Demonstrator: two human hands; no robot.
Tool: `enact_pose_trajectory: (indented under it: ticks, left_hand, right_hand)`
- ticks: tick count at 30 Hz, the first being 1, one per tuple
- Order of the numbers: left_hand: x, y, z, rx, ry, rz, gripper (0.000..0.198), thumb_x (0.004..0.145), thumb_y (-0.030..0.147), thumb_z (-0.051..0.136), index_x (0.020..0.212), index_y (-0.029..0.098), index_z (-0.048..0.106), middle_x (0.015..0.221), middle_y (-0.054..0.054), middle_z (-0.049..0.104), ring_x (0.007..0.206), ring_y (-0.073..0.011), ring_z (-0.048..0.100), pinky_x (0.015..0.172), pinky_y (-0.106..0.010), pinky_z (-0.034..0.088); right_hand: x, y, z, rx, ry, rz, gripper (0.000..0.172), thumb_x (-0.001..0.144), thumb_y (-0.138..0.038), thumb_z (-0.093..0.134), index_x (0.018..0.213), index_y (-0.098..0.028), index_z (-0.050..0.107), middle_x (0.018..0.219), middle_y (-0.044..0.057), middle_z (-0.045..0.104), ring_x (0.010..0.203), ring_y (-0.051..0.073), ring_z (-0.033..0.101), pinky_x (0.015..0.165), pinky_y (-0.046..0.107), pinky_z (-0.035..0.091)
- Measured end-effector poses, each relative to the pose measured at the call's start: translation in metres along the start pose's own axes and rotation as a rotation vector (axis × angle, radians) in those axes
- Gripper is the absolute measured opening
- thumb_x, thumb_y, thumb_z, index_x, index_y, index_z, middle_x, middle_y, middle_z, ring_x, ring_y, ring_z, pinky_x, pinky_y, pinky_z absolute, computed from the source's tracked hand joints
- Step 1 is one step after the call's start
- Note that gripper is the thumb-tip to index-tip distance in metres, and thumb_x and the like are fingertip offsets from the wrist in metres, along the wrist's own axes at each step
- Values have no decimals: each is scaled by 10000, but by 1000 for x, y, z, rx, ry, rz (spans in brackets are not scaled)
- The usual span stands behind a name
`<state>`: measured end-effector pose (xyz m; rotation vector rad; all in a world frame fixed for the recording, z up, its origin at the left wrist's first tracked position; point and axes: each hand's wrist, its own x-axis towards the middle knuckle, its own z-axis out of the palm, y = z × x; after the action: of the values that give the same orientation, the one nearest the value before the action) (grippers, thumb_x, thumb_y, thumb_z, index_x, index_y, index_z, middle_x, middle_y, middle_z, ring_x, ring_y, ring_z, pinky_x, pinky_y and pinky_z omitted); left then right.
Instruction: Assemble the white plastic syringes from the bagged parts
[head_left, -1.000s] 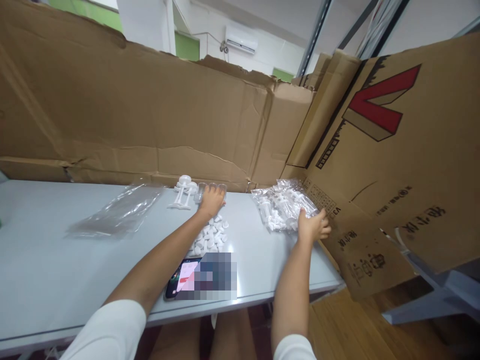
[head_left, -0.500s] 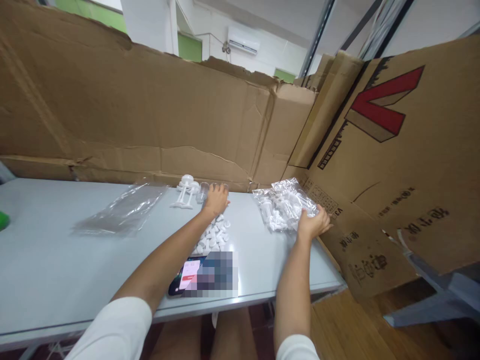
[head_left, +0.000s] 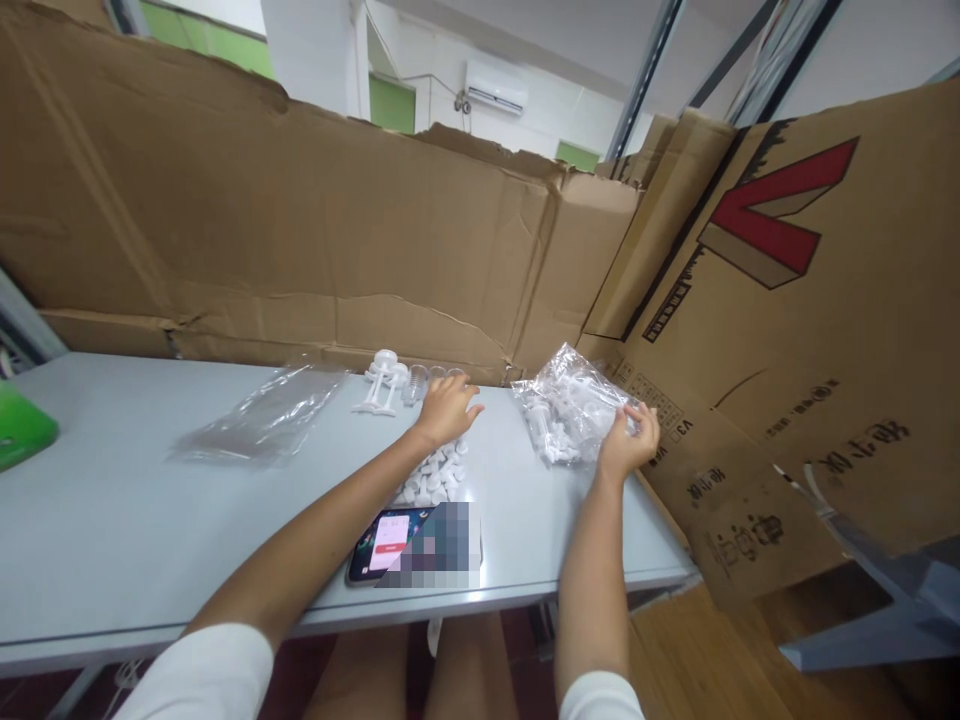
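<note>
"Head view: where does the filled bag (head_left: pixel 559 405) lie?"
"Well right of the left hand (head_left: pixel 448 410); the right hand (head_left: pixel 631 437) pinches its edge."
"And the left?"
"Spread, partly hiding clear cups (head_left: pixel 416 384); whether touching them, one cannot tell."

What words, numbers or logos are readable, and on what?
"V3": right cardboard.
Probably "V6": same cardboard, just below.
"V"-shaped red mark: same cardboard.
Cardboard's other characters: too blurred to read.
Phone screen: too small to read, partly pixelated.
</note>
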<state>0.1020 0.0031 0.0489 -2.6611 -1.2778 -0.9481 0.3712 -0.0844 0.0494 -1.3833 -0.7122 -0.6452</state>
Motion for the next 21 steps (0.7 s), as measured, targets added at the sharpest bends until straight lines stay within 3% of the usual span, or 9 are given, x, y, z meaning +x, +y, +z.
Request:
enact_pose_trajectory:
  ticks: [4,11,16,21]
  left_hand:
    - [-13,2,-16,-358,17,-71,340,807,375,486,1085,198,569,1186,-103,534,1087,-274,482,935,-432,322]
    - [-35,-16,-33,-1173,-72,-351,623,754,452,552,1285,192,354,1176,-138,532,1042,-232,541,891,-387,401]
    - [-52,-26,-52,-1431,-101,-453,643,728,413,605,1302,255,363,1214,-114,524,1024,-229,559,894,-393,411]
    - [-65,-30,-61,-1526,-88,-566,702,701,312,643,1325,250,328,1284,-130,466,998,-230,585,879,-374,426]
  right_hand:
    - [-10,-25,7,224,-88,50,175,754,-300,527,786,-148,609,1045,134,622,1119,236,500,951,419,342]
    - [-41,-60,23,585,-367,260,171,713,-307,586,789,-154,601,1072,122,616,1112,224,508,940,405,357]
    - [-61,-78,25,624,-531,330,166,712,-311,591,789,-164,607,1117,120,596,1140,230,481,922,395,367]
    - [-77,-89,23,589,-663,246,156,724,-330,576,769,-187,618,1129,111,585,1174,240,442,877,401,399]
